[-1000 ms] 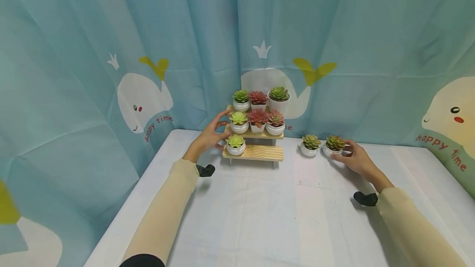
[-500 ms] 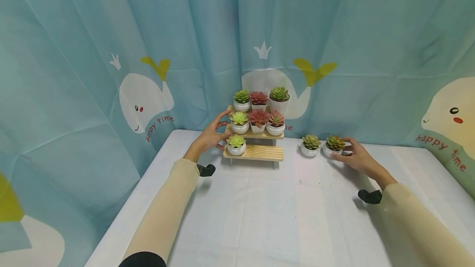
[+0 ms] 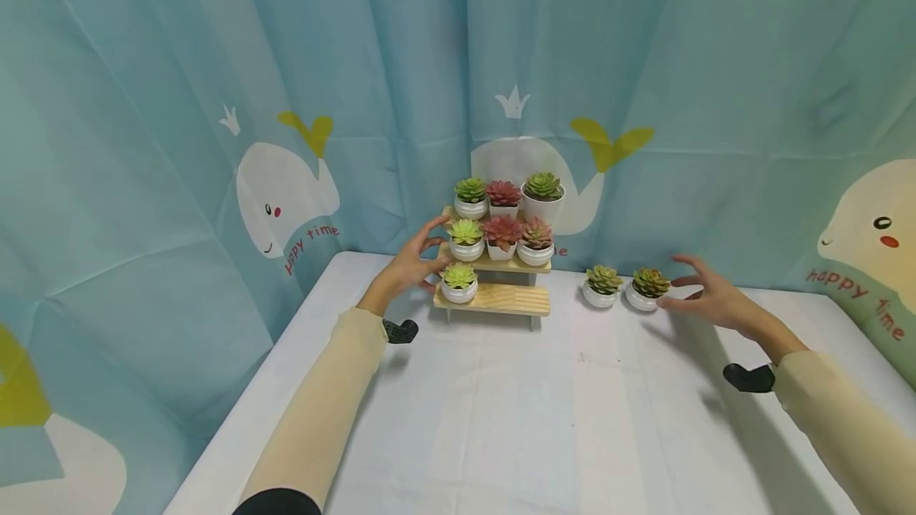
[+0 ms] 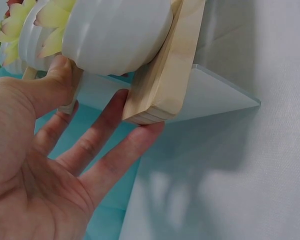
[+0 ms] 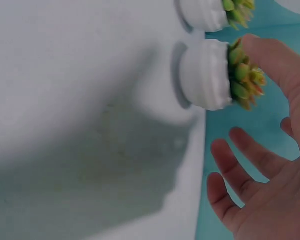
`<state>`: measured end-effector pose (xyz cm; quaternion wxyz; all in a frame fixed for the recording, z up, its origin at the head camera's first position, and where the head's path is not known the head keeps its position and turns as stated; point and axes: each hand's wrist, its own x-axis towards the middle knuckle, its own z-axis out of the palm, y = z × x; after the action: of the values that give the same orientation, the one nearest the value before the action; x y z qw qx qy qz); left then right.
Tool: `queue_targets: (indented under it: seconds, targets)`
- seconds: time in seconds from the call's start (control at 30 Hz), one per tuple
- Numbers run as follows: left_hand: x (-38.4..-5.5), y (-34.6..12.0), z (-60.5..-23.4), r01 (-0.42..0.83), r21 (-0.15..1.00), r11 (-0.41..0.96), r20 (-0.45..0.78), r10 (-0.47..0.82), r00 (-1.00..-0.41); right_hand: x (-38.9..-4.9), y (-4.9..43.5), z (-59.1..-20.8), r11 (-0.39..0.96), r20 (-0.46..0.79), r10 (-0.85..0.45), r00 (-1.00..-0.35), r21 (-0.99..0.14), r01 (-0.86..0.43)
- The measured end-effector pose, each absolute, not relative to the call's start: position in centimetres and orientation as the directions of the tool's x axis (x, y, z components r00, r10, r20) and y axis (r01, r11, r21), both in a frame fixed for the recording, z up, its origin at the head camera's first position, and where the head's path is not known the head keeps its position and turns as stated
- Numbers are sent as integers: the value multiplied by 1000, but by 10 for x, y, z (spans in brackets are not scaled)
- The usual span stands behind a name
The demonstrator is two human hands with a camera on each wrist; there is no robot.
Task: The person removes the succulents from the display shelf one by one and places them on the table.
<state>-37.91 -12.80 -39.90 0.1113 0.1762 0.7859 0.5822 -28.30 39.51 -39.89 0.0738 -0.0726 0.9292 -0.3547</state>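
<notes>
A three-tier wooden plant stand (image 3: 503, 299) holds potted succulents. My left hand (image 3: 408, 267) is at its left end, with spread, fairly straight fingers (image 4: 125, 155) touching the plank ends and the thumb against a plank behind. A yellow-green succulent (image 3: 459, 282) occupies the left of the lowest tier. My right hand (image 3: 716, 300) is spread beside a green-and-orange succulent in a white pot (image 3: 642, 300), the right one of two on the table. In the right wrist view the thumb overlaps its leaves (image 5: 244, 75); whether it touches them I cannot tell.
Another green succulent (image 3: 599, 294) stands left of the one by my right hand. The middle tier carries a row with a red succulent (image 3: 503, 235); the top tier holds a taller white pot (image 3: 542, 205). Behind the white-covered table (image 3: 515, 412) hangs a blue whale-print curtain (image 3: 401, 62).
My right hand has drawn back to the right and its fingers have spread away from the pot. The pot stays on the table. My left hand remains at the stand.
</notes>
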Motion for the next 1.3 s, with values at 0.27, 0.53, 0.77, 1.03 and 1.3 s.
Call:
queue_targets:
  seconds: [0.27, 0.53, 0.77, 1.03, 1.3]
  targets:
    - [-378, -126, -398, 132, 957, 260, 19, 396, -918, -276, 396, -383, 742, -18, -163, -986, -661, -111]
    - [-377, -128, -398, 133, 957, 259, 18, 402, -915, -275, 393, -380, 736, 45, -142, -989, -663, -136]
    - [-378, -128, -398, 143, 955, 259, 22, 418, -908, -276, 388, -375, 739, 95, -131, -987, -654, -161]
    - [-379, -128, -398, 151, 951, 268, 28, 413, -910, -274, 376, -370, 722, 136, -144, -980, -663, -198]
    - [-377, -128, -398, 159, 946, 283, 33, 404, -914, -271, 355, -364, 712, 213, -191, -958, -642, -285]
